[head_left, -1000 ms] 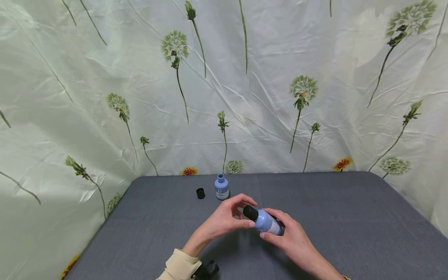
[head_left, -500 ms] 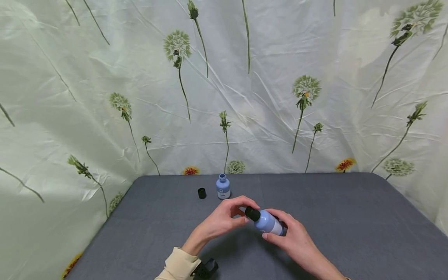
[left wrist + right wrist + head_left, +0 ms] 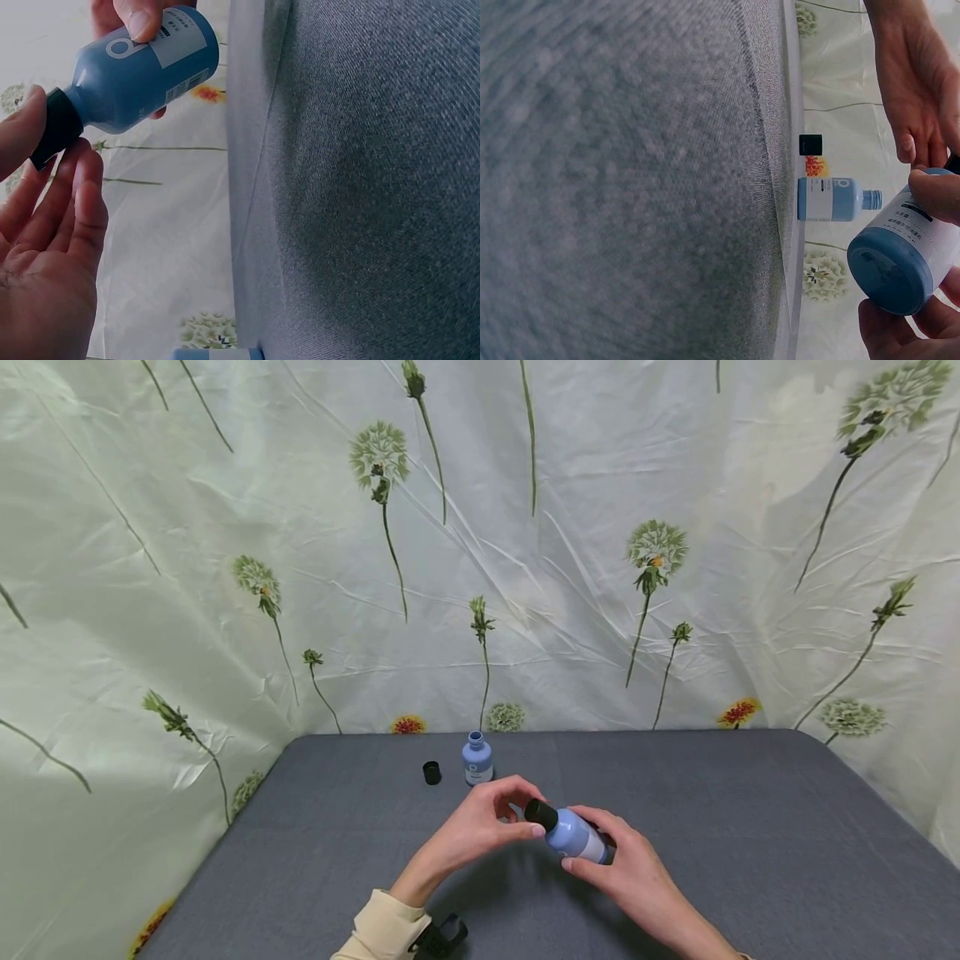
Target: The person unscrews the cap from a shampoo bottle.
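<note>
In the head view my right hand (image 3: 626, 872) grips the body of a blue bottle (image 3: 576, 837) above the table, its neck tilted up to the left. A black cap (image 3: 541, 815) sits on its neck. My left hand (image 3: 487, 822) pinches that cap; in the left wrist view the thumb lies on one side of the cap (image 3: 58, 129) and the fingertips touch the other. The right wrist view shows the held bottle's base (image 3: 889, 271) and part of its label. Behind the hands a second blue bottle (image 3: 477, 760) stands upright, uncapped.
A loose black cap (image 3: 432, 772) rests on the grey cloth-covered table (image 3: 337, 852), left of the standing bottle. Behind the table's far edge hangs a pale curtain (image 3: 555, 568) printed with flowers. A black strap device (image 3: 441, 937) is at the left wrist.
The left hand's fingers and thumb have shifted back and forth around the cap. The right hand keeps its grip on the bottle, nearly still. The standing bottle and loose cap stay in place.
</note>
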Available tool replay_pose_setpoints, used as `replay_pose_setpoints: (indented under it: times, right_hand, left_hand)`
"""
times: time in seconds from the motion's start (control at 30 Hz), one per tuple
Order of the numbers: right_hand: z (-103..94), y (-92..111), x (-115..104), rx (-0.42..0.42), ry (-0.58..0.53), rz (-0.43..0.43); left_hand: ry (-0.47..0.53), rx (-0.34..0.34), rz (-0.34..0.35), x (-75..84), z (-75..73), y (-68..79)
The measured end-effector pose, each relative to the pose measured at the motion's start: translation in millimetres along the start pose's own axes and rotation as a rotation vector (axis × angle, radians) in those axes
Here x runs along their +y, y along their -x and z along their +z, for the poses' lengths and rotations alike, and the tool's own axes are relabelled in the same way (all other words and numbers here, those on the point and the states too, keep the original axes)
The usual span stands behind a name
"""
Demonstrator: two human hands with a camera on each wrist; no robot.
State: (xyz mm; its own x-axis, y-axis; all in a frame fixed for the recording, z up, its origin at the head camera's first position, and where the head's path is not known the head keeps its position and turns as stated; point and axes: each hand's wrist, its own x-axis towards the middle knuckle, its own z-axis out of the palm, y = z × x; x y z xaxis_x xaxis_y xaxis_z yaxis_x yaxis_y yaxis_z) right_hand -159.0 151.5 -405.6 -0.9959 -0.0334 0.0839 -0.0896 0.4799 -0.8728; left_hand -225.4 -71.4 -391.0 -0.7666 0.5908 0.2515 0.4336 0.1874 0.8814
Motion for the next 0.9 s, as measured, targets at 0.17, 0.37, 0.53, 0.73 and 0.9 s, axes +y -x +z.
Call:
replay_pose_setpoints:
  times: [0.17,0.37,0.53,0.73,0.9]
  right_hand:
    - [0.1,-0.7,-1.2,0.002,0.019,0.013]
    - [0.7,-0.6,-0.7,-0.003,0.032,0.017]
    - [1.5,-0.3,0.1,-0.008,0.038,0.019]
    - [0.9,-1.0,-0.6,-0.012,0.021,0.020]
    - [0.4,-1.4,-0.8,-0.017,0.022,0.023]
  left_hand:
    - [-0.001,0.021,-0.015,1.3,0.4,-0.5]
    - [-0.036,-0.021,-0.002,0.0,-0.6,-0.2]
    - [-0.010,-0.099,0.057,-1.6,-2.0,0.5]
    - [0.046,-0.152,0.170,-0.8,-4.9,0.0]
    - [0.029,-0.166,0.239,-3.2,-6.3,-0.7]
